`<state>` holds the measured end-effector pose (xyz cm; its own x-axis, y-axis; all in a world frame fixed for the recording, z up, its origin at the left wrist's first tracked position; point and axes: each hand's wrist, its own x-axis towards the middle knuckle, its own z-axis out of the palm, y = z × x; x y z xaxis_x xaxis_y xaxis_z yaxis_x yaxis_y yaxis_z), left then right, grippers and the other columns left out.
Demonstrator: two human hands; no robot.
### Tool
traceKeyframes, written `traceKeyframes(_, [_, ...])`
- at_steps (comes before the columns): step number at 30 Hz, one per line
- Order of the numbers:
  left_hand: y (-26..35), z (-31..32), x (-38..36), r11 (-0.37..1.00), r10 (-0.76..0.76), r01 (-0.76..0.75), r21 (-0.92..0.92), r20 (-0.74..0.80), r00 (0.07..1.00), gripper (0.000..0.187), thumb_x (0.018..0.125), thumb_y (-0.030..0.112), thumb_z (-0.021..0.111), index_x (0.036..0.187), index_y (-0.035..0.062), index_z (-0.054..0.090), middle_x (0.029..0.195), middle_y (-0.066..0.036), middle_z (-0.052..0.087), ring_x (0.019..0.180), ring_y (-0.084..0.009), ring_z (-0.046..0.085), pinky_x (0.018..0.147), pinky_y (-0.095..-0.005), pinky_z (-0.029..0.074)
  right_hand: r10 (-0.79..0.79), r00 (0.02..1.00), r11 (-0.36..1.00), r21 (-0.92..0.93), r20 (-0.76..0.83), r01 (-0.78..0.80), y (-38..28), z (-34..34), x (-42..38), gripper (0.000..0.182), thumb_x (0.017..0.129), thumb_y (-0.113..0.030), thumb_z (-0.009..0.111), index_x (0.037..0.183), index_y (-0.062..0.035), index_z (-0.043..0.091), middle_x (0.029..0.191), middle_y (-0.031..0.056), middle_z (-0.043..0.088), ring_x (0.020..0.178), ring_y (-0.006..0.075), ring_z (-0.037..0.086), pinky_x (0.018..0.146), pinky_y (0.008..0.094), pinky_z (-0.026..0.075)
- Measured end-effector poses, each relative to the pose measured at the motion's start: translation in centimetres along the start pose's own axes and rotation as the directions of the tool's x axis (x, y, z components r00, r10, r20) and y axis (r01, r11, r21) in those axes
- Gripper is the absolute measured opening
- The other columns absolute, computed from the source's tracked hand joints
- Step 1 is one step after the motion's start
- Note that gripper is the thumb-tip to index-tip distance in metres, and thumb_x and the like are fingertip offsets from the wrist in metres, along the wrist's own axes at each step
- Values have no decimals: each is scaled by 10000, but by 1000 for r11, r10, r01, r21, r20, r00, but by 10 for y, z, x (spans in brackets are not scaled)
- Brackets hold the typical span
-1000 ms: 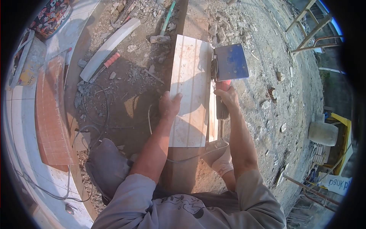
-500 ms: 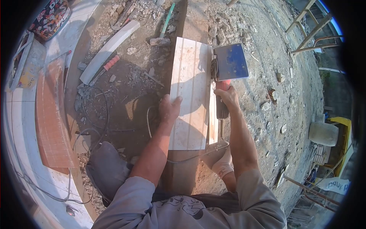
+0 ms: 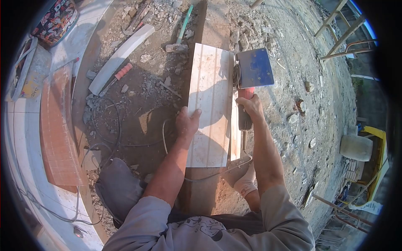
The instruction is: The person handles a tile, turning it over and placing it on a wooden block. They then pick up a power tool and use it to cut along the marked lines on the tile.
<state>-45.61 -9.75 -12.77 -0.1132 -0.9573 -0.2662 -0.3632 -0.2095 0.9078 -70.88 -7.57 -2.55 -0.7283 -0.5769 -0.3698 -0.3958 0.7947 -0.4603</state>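
Note:
A long pale tile (image 3: 207,104) with faint lengthwise stripes lies over a wooden beam (image 3: 215,25). My left hand (image 3: 187,121) grips its left edge, thumb on top and the other fingers curled at the side. My right hand (image 3: 250,106) is wrapped around the red and black body of an angle grinder (image 3: 245,119), along the tile's right edge. A broad blue guard plate (image 3: 255,67) at the grinder's far end hides most of its disc. A narrow pale strip (image 3: 235,144) shows beside the tile's right edge, below the grinder.
Left of the beam lie a hammer with a green handle (image 3: 184,25), a pale curved offcut (image 3: 121,58) and a red-handled tool (image 3: 122,72). Reddish-brown tiles (image 3: 60,134) are at the far left. A cable (image 3: 164,134) loops across the ground. Rubble covers the soil at right.
The tile has shifted slightly toward me and to the right, with my left hand on it. My right hand and the grinder have barely moved.

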Motion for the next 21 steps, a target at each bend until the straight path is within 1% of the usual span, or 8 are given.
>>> traceKeyframes(1, [-1, 0, 0, 1000, 6, -6, -7, 1, 1000, 397, 826, 337, 747, 937, -18, 609, 908, -249, 692, 868, -422, 680, 783, -484, 519, -6, 1000, 1000, -1, -7, 6, 1, 1, 1, 684, 624, -362, 799, 1091, 98, 604, 886, 179, 690, 765, 256, 683, 716, 354, 544])
traceKeyframes(5, [2, -1, -1, 1000, 21, -21, -2, -4, 1000, 398, 823, 335, 750, 933, -19, 607, 897, -250, 691, 864, -419, 682, 781, -485, 519, -8, 1000, 1000, 12, 5, 8, -2, -1, 1, 670, 623, -358, 802, 1076, 95, 606, 858, 167, 690, 734, 248, 677, 694, 346, 542])
traceKeyframes(8, [2, -2, 0, 1000, 18, -18, 5, 5, 1000, 398, 820, 335, 752, 936, -19, 609, 900, -246, 692, 864, -419, 680, 778, -483, 519, -9, 1000, 1000, 19, 3, 9, -4, -1, 1, 669, 626, -355, 800, 1080, 96, 606, 873, 174, 693, 746, 251, 682, 696, 342, 543])
traceKeyframes(12, [2, -1, 0, 1000, 12, -12, -9, 2, 1000, 403, 818, 337, 751, 944, -18, 610, 914, -246, 691, 872, -418, 679, 779, -482, 517, 6, 1000, 1000, 23, 14, -6, -9, -3, 1, 671, 633, -351, 790, 1093, 101, 605, 896, 191, 698, 793, 269, 692, 731, 363, 546])
traceKeyframes(13, [1, -1, 0, 1000, 4, -4, 10, 9, 1000, 405, 818, 339, 749, 949, -18, 610, 921, -248, 690, 880, -419, 678, 783, -483, 516, 13, 1000, 1000, 18, 19, -13, -11, -4, 0, 672, 636, -348, 787, 1098, 103, 603, 904, 197, 699, 810, 275, 695, 743, 370, 546])
traceKeyframes(14, [1, -1, 0, 1000, -6, 5, 30, 15, 1000, 408, 819, 341, 747, 954, -18, 610, 929, -250, 689, 888, -419, 676, 787, -483, 514, 13, 1000, 1000, 18, 20, -14, -12, -5, -1, 672, 636, -348, 787, 1098, 103, 603, 904, 197, 699, 810, 275, 695, 743, 370, 546])
traceKeyframes(17, [2, -2, 0, 1000, -8, 8, 3, 21, 1000, 419, 820, 352, 744, 961, -19, 610, 935, -253, 687, 902, -421, 673, 798, -486, 512, 7, 1000, 1000, 24, 21, -8, -15, -6, -2, 677, 637, -348, 785, 1104, 106, 602, 907, 200, 700, 825, 281, 695, 759, 373, 544])
traceKeyframes(21, [3, -2, 0, 1000, -26, 25, 16, 21, 999, 421, 822, 357, 741, 960, -17, 607, 929, -253, 685, 895, -430, 669, 797, -492, 510, 5, 1000, 1000, 23, 23, -6, -13, -5, 4, 701, 633, -359, 785, 1116, 114, 600, 935, 209, 697, 834, 282, 694, 761, 363, 542])
